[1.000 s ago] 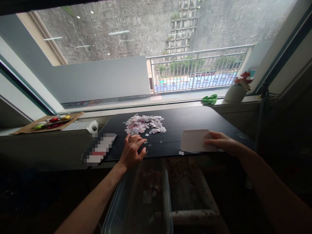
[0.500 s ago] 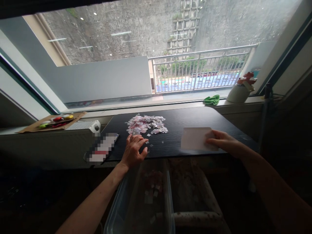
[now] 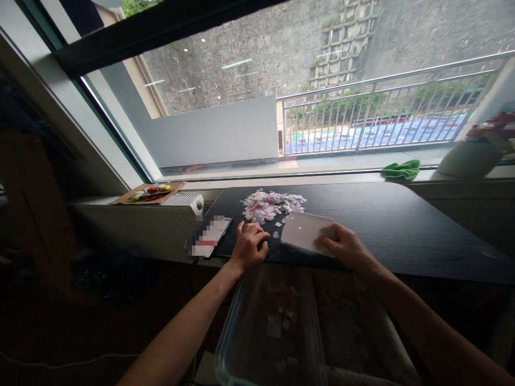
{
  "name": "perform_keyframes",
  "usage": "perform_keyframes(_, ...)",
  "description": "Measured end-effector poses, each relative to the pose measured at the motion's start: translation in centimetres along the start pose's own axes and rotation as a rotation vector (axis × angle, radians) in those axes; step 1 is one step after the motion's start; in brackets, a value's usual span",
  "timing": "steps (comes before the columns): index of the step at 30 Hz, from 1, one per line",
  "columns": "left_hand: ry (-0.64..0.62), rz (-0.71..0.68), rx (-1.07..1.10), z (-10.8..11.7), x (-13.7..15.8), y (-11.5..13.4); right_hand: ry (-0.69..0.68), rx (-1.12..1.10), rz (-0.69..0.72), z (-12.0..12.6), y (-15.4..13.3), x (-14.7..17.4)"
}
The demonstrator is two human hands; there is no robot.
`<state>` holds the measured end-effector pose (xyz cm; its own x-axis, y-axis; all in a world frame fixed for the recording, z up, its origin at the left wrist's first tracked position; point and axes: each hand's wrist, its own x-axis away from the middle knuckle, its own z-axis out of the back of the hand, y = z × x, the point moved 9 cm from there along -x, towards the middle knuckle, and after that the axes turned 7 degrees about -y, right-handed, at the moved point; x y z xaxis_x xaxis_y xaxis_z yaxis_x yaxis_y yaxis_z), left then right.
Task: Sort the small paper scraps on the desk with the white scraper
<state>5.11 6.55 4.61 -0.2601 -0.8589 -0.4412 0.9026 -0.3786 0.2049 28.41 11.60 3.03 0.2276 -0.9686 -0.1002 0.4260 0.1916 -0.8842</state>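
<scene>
My right hand (image 3: 340, 241) grips a flat white plastic scraper (image 3: 303, 228) with rounded corners by its right end, fingers behind and thumb in front. The scraper stands tilted on the black table, its left edge close to a few loose paper bits (image 3: 276, 235). Just beyond lies a heap of small white and pinkish paper pieces (image 3: 267, 206). On the near side of that heap, my left hand (image 3: 250, 245) rests over the table's front edge, fingers bent and thumb apart, with nothing visible in it. Some fingertips are hidden.
Below the table's front edge, a clear plastic bin (image 3: 235, 332) holds more paper scraps. A phone (image 3: 213, 236) lies left on the table (image 3: 362, 214). Along the sill are a green cloth (image 3: 402, 170), a pale jug (image 3: 466, 155) and cardboard (image 3: 132, 195) with small colourful items.
My right hand has brought the scraper leftward, close to the paper heap and my left hand, and tilted it. The view has turned left. My left hand stays beside the heap.
</scene>
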Motion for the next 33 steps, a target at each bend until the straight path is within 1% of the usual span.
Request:
perform_keyframes(3,-0.048,-0.042,-0.016,-0.4,0.1,0.7,0.031,-0.020,0.006,-0.3,-0.1,-1.2)
perform_keyframes(7,-0.083,-0.058,-0.023,-0.5,0.0,1.0,-0.015,-0.017,-0.003,-0.6,0.4,-2.0)
perform_keyframes(9,-0.084,-0.056,-0.014,-0.5,0.0,0.9,-0.034,-0.026,-0.014,-0.5,0.5,-1.9)
perform_keyframes(12,-0.078,-0.057,0.000,-0.5,0.0,0.9,-0.010,-0.063,-0.019,-0.1,0.3,-1.9)
perform_keyframes(15,-0.064,-0.056,0.002,-0.4,0.1,0.9,-0.010,-0.107,0.014,-0.7,-0.3,-2.4)
perform_keyframes(18,-0.033,-0.033,0.002,-0.1,0.1,0.7,-0.009,-0.053,0.033,-1.2,-0.7,-2.7)
perform_keyframes(20,-0.018,-0.015,0.003,0.0,0.1,0.5,-0.020,-0.014,0.014,-1.0,-0.3,-2.5)
perform_keyframes(23,-0.014,-0.002,0.001,-0.1,0.0,0.4,-0.067,-0.069,-0.015,-0.2,0.8,-1.8)
perform_keyframes(25,-0.011,0.004,0.001,-0.1,0.0,0.4,-0.051,-0.110,-0.035,0.6,1.5,-1.5)
perform_keyframes(28,-0.003,0.022,0.008,-0.1,0.0,0.2,0.001,-0.097,-0.091,1.6,2.6,-1.5)
perform_keyframes(30,-0.002,0.028,0.010,-0.1,0.0,0.1,-0.001,-0.073,-0.129,1.6,3.0,-1.7)
perform_keyframes(33,-0.006,0.026,0.002,-0.1,0.0,0.1,-0.057,-0.108,-0.151,0.9,3.0,-1.7)
